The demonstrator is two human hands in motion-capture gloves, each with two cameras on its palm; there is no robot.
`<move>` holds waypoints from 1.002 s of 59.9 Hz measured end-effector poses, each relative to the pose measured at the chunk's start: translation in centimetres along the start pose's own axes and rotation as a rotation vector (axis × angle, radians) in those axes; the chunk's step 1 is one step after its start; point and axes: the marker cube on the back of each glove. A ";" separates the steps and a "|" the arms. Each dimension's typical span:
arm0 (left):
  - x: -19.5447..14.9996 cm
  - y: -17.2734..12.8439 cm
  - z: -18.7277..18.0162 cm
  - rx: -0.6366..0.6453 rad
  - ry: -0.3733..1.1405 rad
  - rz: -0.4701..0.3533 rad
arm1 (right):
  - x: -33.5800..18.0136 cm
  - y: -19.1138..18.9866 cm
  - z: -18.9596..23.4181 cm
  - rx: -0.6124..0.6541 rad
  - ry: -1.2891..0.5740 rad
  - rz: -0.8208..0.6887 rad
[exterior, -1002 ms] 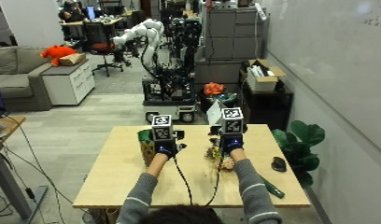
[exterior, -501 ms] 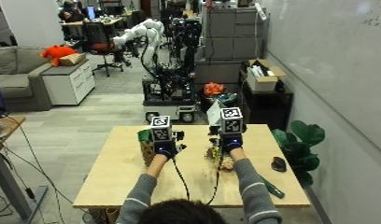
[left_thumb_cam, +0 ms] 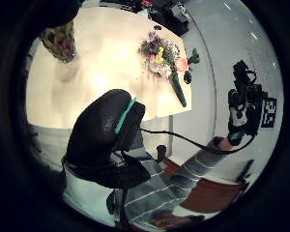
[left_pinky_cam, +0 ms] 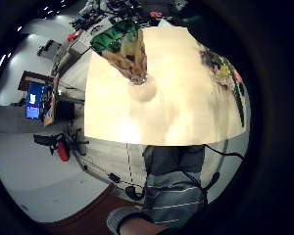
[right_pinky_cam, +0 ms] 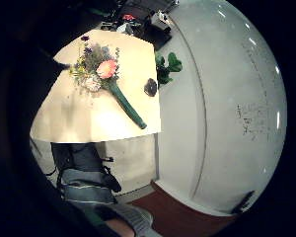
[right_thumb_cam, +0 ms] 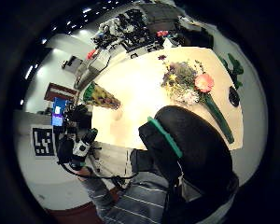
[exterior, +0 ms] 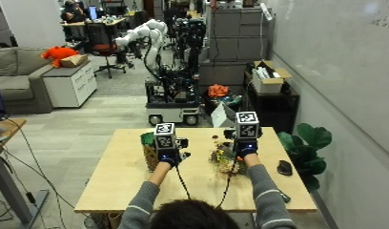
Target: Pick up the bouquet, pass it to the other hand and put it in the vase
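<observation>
The bouquet (exterior: 223,161) lies on the wooden table (exterior: 118,186): mixed flowers with a pink bloom and a long green wrapped stem (right_pinky_cam: 126,106). The vase (exterior: 148,150), cone-shaped with a green and yellow pattern, stands upright at the table's left. My left hand (exterior: 168,156) hovers beside the vase, and my right hand (exterior: 244,150) hovers just right of the flowers. Both are raised above the table and hold nothing. The palm views look down on the bouquet (right_thumb_cam: 189,81) and the vase (left_pinky_cam: 125,46) from well above.
A black mouse (exterior: 284,167) sits near the table's right edge, beside a potted plant (exterior: 309,143) on the floor. Bare tabletop lies between the vase and the bouquet. A robot cart (exterior: 172,95) stands beyond the far edge.
Both hands stay in about the same place above the table. The person's head has risen at the lower edge of the outside view.
</observation>
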 end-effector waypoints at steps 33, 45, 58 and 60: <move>2.0 1.8 6.4 -0.049 0.024 0.107 | 12.6 -2.4 5.6 0.022 -0.087 0.186; 2.1 2.0 7.4 -0.066 0.026 0.122 | 15.0 -1.8 10.3 -0.088 -0.108 0.243; 1.7 1.6 8.6 -0.084 0.036 0.124 | 18.4 -0.8 19.3 -0.200 -0.134 0.350; 1.6 1.6 8.7 -0.089 0.037 0.124 | 18.8 -0.6 20.8 -0.225 -0.147 0.371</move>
